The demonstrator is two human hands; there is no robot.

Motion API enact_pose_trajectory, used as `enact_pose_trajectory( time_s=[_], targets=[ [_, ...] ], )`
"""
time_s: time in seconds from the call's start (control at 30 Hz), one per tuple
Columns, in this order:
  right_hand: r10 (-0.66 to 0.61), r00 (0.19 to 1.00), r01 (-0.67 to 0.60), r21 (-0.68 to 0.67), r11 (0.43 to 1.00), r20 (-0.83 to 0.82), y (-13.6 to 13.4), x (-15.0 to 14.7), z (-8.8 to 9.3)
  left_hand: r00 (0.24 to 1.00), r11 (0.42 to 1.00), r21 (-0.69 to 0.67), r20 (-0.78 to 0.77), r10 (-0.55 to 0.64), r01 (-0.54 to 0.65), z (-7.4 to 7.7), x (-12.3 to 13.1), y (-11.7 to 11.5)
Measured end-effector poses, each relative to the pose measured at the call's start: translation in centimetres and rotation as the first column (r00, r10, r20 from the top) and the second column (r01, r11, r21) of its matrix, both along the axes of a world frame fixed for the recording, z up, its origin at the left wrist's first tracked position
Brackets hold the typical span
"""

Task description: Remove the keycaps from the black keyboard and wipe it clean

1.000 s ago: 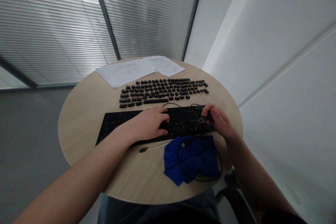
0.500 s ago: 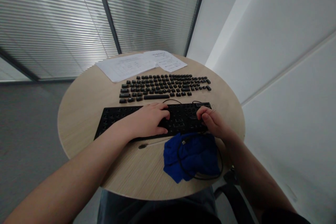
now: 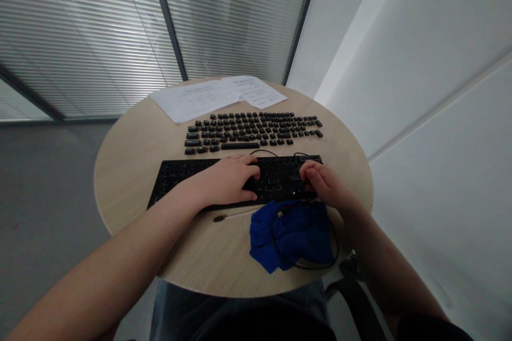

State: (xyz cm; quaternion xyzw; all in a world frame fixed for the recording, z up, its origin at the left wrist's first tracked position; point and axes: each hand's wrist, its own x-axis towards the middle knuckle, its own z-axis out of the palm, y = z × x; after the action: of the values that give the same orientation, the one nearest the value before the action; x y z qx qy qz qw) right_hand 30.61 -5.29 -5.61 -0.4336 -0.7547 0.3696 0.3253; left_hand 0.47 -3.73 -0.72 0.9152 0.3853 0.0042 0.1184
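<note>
A black keyboard base [image 3: 276,178] without its keycaps lies across the table in front of me. My left hand [image 3: 234,178] rests flat on its middle, thumb apart from the fingers. Over the right end of the base, my right hand [image 3: 322,181] is closed, its fingertips curled in against the thumb. Whatever it may pinch is too small or hidden to make out. A crumpled blue cloth [image 3: 294,240] lies just below the base, with a black cable [image 3: 314,266] looped over it. Beyond the base, loose black keycaps [image 3: 240,127] stand in keyboard-like rows, a long space bar [image 3: 240,146] among them.
Printed paper sheets [image 3: 196,101] lie at the far side of the round wooden table [image 3: 124,165]. A thin, dark-tipped stick-like tool [image 3: 219,219] sits left of the cloth. A white wall [image 3: 440,117] rises to the right; window blinds [image 3: 100,37] are behind.
The camera view has shifted slightly. Both hands keep nearly the same places on the keyboard base, with only slight finger movement at the right hand.
</note>
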Motion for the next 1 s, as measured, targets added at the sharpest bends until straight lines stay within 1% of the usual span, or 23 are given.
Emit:
enact_pose_trajectory(
  time_s=[0.2, 0.3, 0.53, 0.6, 0.67, 0.73, 0.87, 1.0],
  targets=[
    [0.086, 0.994, -0.089, 0.047, 0.995, 0.06, -0.3, 0.1, 0.6, 1.0, 1.0, 0.012, 0.011, 0.001, -0.001, -0.2, 0.0, 0.0],
    [0.084, 0.995, -0.087, 0.047, 0.995, 0.061, -0.2, 0.1, 0.8, 1.0, 1.0, 0.011, 0.021, 0.004, -0.005, -0.2, 0.0, 0.0],
    [0.065, 0.997, -0.065, 0.005, 0.998, 0.038, 0.1, 0.3, 0.0, 1.0, 1.0, 0.029, 0.0, 0.002, -0.002, -0.3, 0.1, 0.1],
    [0.078, 0.996, -0.079, 0.021, 0.997, 0.038, 0.1, 0.3, -0.1, 1.0, 1.0, 0.027, 0.002, -0.001, 0.001, -0.3, 0.2, 0.1],
    [0.118, 0.991, -0.12, 0.035, 0.992, 0.056, 0.0, 0.2, 0.1, 1.0, 1.0, 0.03, 0.007, 0.001, -0.001, -0.3, 0.2, 0.1],
    [0.162, 0.982, -0.169, 0.066, 0.983, 0.094, -0.1, 0.1, 0.4, 1.0, 1.0, 0.026, 0.011, 0.006, -0.006, -0.3, 0.2, 0.0],
    [0.216, 0.961, -0.246, 0.181, 0.952, 0.171, -0.2, -0.3, 1.1, 1.0, 1.0, 0.014, 0.018, 0.01, -0.011, -0.2, 0.2, 0.0],
    [0.268, 0.945, -0.306, 0.222, 0.926, 0.188, -0.1, -0.4, 1.4, 1.0, 1.0, 0.022, 0.016, 0.007, -0.007, -0.2, 0.2, 0.0]
  ],
)
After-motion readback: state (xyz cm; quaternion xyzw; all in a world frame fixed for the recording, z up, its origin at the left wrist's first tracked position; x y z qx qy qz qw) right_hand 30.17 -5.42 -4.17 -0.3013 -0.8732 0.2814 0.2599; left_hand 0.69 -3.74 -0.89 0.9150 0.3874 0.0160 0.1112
